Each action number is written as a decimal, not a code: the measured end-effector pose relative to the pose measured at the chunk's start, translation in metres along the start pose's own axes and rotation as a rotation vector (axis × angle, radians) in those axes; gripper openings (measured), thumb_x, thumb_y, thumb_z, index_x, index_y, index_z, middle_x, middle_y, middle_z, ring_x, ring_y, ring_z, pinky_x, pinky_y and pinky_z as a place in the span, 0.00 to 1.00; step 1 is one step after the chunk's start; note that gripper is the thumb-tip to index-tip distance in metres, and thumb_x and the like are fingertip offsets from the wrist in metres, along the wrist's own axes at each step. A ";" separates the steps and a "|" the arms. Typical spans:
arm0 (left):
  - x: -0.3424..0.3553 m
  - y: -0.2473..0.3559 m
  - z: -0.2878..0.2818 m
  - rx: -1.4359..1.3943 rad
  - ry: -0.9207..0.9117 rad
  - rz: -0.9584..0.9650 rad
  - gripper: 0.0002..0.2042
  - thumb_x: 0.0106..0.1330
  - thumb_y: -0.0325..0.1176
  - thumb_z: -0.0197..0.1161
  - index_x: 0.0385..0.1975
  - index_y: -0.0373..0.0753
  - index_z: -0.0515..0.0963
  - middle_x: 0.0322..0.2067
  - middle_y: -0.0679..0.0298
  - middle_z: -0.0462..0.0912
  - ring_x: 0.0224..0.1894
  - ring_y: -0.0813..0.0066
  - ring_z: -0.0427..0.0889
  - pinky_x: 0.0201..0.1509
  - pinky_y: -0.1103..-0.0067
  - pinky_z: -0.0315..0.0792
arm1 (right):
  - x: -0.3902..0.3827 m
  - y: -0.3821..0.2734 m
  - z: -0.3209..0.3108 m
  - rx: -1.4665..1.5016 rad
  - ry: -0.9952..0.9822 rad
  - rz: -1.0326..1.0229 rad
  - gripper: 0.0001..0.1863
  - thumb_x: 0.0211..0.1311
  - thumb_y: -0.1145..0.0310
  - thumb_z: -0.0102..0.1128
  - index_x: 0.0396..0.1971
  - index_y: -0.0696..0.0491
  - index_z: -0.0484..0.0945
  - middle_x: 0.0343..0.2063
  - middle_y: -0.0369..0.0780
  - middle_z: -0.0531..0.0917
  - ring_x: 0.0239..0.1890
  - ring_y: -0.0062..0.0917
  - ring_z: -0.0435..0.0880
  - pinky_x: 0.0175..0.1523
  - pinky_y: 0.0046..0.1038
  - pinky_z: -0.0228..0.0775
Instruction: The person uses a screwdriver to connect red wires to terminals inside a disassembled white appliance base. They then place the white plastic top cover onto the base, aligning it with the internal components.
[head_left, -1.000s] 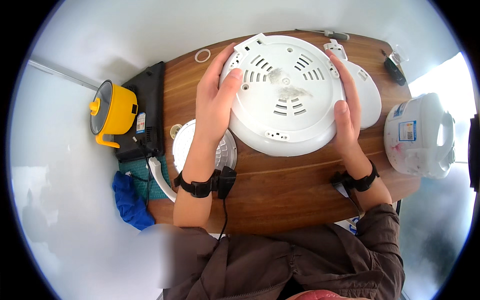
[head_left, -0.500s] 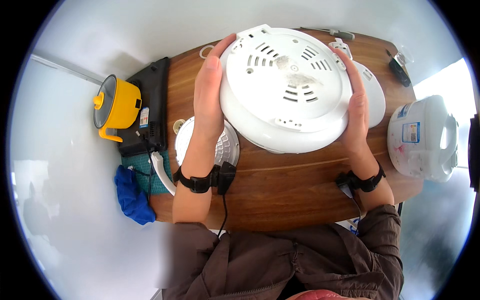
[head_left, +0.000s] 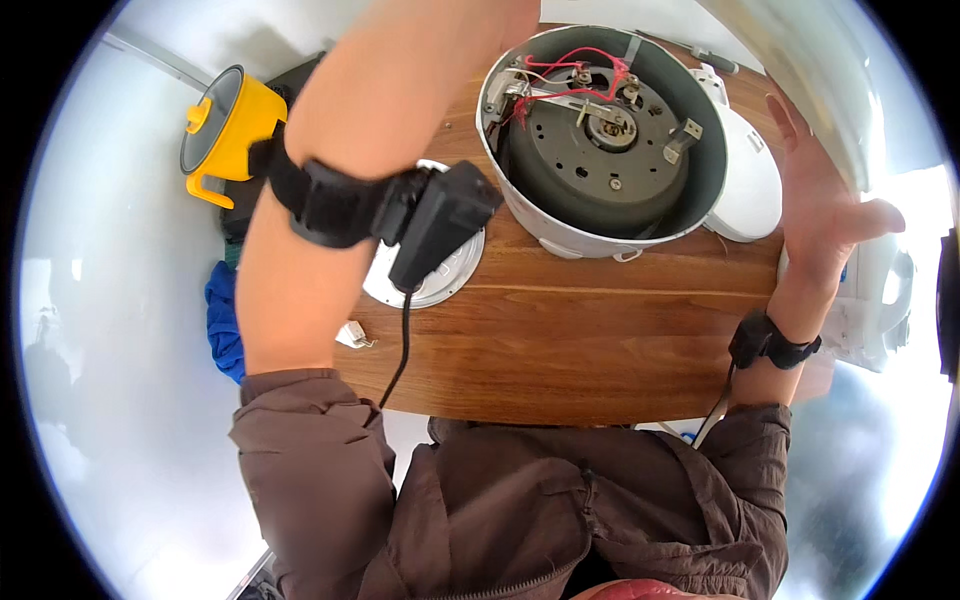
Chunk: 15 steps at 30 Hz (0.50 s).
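An opened white appliance body [head_left: 540,215] stands on the table, its grey inside holding a dark round metal plate [head_left: 560,165] with red and white wires [head_left: 600,92]. My left arm reaches up across the view; the blurred left hand [head_left: 515,22] is cut off by the top edge, so its fingers are hidden. At the right, my right hand [head_left: 815,205] is raised against a large pale curved piece [head_left: 820,70], which looks like the vented base cover seen close and blurred. Its fingers lie behind that piece, the thumb sticking out.
A yellow pot [head_left: 250,125] and a blue cloth [head_left: 222,310] are at the left. A round metal lid [head_left: 455,285] lies partly under my left wrist. Right of the body are a white oval panel [head_left: 750,190] and, behind it, a screwdriver [head_left: 712,57]. A white appliance [head_left: 870,320] stands at the right.
The vented white base has come off the table area and up toward the upper right, baring the wired inside of the body. Both hands have risen and moved apart.
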<state>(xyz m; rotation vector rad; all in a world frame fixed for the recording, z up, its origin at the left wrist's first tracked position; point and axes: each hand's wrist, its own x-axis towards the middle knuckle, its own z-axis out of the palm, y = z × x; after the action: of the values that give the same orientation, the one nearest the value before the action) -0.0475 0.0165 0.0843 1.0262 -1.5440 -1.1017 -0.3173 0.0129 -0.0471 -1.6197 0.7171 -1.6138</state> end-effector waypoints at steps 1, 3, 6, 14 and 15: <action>0.006 0.003 0.000 0.020 -0.020 -0.020 0.36 0.77 0.64 0.32 0.61 0.36 0.73 0.52 0.52 0.80 0.54 0.60 0.76 0.66 0.61 0.62 | 0.000 0.004 -0.013 -0.044 -0.076 -0.067 0.67 0.52 0.10 0.30 0.78 0.53 0.52 0.74 0.46 0.63 0.76 0.38 0.61 0.78 0.53 0.50; 0.021 0.004 -0.008 0.056 -0.106 -0.019 0.36 0.77 0.64 0.32 0.61 0.37 0.73 0.52 0.53 0.80 0.52 0.61 0.77 0.65 0.61 0.63 | -0.001 0.002 -0.018 -0.210 0.024 -0.091 0.66 0.53 0.11 0.34 0.75 0.55 0.58 0.70 0.47 0.68 0.73 0.39 0.67 0.76 0.51 0.57; 0.028 0.007 -0.014 0.064 -0.160 -0.057 0.37 0.76 0.65 0.31 0.61 0.37 0.72 0.52 0.53 0.80 0.53 0.61 0.77 0.64 0.62 0.63 | 0.000 -0.011 -0.008 -0.300 0.071 -0.035 0.65 0.53 0.13 0.38 0.73 0.58 0.63 0.67 0.49 0.72 0.71 0.40 0.70 0.74 0.49 0.62; 0.038 -0.014 -0.027 -0.167 -0.188 -0.114 0.36 0.76 0.65 0.38 0.63 0.36 0.72 0.55 0.53 0.81 0.56 0.60 0.79 0.63 0.61 0.69 | -0.010 -0.007 -0.003 -0.187 0.087 0.039 0.35 0.78 0.46 0.45 0.71 0.59 0.64 0.65 0.50 0.75 0.69 0.40 0.73 0.72 0.48 0.65; 0.047 -0.019 -0.035 -0.290 -0.180 -0.164 0.35 0.77 0.64 0.39 0.63 0.36 0.72 0.55 0.53 0.81 0.56 0.61 0.80 0.62 0.61 0.70 | -0.012 -0.008 0.002 -0.352 0.130 0.074 0.34 0.78 0.49 0.46 0.71 0.60 0.65 0.64 0.50 0.75 0.68 0.39 0.74 0.72 0.46 0.65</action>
<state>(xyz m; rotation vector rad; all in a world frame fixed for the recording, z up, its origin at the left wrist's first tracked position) -0.0211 -0.0388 0.0813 0.8845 -1.4031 -1.5179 -0.3171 0.0274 -0.0477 -1.7157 1.1696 -1.6160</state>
